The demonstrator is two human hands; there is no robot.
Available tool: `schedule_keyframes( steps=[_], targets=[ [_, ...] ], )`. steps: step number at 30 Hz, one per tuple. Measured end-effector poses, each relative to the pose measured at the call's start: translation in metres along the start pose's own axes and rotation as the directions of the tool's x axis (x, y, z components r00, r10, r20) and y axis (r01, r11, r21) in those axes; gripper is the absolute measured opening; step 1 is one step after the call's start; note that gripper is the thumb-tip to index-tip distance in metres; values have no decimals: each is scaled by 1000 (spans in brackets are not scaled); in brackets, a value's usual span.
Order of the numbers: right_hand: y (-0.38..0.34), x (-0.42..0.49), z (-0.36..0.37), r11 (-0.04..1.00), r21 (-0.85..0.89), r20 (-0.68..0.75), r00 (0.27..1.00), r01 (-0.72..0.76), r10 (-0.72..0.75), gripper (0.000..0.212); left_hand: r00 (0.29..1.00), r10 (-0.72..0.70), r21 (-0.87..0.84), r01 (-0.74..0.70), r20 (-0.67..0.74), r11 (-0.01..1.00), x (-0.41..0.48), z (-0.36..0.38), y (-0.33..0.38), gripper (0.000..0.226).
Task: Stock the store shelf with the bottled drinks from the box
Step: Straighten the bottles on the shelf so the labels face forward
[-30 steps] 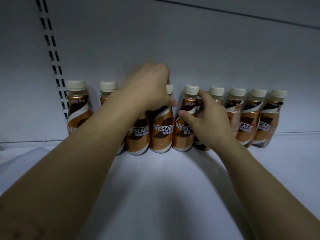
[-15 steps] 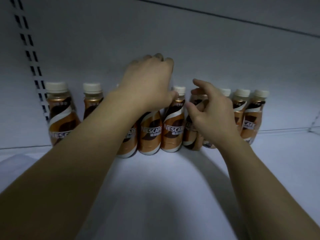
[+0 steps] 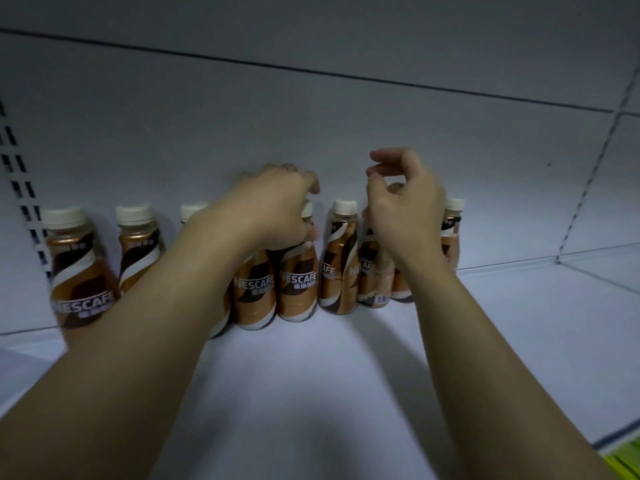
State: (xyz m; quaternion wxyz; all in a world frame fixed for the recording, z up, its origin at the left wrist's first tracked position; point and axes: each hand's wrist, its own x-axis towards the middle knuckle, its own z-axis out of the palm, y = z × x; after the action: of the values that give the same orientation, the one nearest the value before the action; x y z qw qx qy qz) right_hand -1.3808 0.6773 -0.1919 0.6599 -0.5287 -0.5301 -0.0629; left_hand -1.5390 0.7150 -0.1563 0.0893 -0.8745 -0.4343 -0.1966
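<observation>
We see through one wide-angle camera worn on our head, facing forward and slightly down into the white shelf (image 3: 346, 393) from close by, with our left forearm (image 3: 138, 341) and right forearm (image 3: 485, 358) rising from the bottom edge and the bottles (image 3: 298, 285) lined against the back panel (image 3: 311, 116) at mid-frame.

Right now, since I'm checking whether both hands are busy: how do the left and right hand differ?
The left hand grips a bottle by its top, fingers curled over it; the right hand holds nothing. The left hand's fingers lie down on the bottle; the right hand's are raised above the row, loosely curled. Both reach to the back of the shelf.
</observation>
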Motion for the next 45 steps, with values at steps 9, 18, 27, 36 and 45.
schedule_keyframes(
  steps=[9, 18, 27, 36, 45],
  targets=[
    [63, 8, -30, 891, -453, 116, 993, 25, 31, 37, 997, -1, -114, 10, 76, 993, 37, 14, 25, 57],
    [61, -9, -9, 823, -563, 195, 980, 74, 45, 64, 995, 99, -111, -99, -3, 989, 43, 31, 24, 37],
    [66, -11, -3, 816, -578, 152, 983, 1, 107, 56, 993, 109, -237, -117, -46, 964, 42, 31, 18, 40],
    [77, -6, -12, 968, -169, 221, 950, -186, 221, 43, 992, 78, -180, -95, -100, 979, 44, 30, 19, 35],
    [78, -3, -24, 951, -307, 309, 941, -40, 139, 45, 981, -35, -118, 12, -193, 993, 43, 37, 30, 44]
  ],
)
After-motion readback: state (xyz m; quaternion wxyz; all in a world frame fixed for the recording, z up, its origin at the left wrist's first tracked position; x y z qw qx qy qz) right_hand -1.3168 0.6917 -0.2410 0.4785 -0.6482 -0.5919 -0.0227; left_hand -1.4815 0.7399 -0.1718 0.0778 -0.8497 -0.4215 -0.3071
